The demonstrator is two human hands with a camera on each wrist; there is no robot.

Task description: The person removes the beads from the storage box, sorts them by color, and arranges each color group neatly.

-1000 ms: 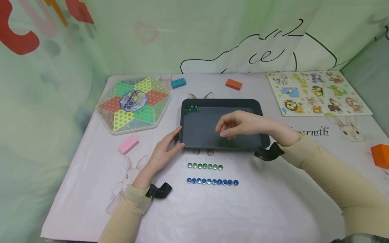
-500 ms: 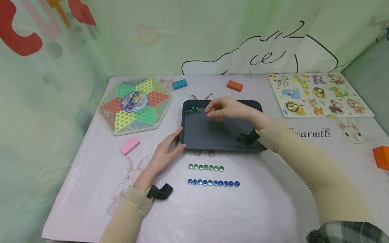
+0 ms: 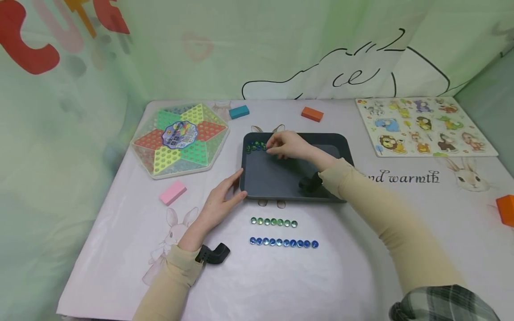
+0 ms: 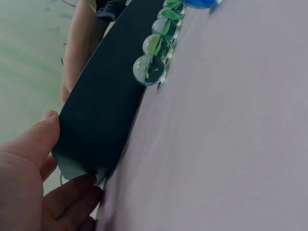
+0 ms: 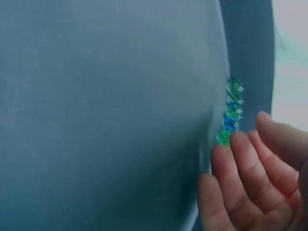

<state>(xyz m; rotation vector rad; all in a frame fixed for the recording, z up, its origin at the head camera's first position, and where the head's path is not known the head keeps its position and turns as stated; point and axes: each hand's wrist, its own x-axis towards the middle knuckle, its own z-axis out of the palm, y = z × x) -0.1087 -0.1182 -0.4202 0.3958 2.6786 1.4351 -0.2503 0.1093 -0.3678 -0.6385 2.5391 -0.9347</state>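
The left hand [image 3: 218, 203], fingers spread, touches the left of the tray [image 3: 277, 180]; the right hand [image 3: 290, 145], loosely bent, apparently empty, partly hides marbles [image 5: 233, 109] in the tray's far-left corner.

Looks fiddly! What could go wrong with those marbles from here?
The right hand's grip might scatter the bunched marbles in a corner of the tray. The left hand's grip touches the tray, so an accidental push could slide it into the nearby green row, perhaps sending those round marbles rolling.
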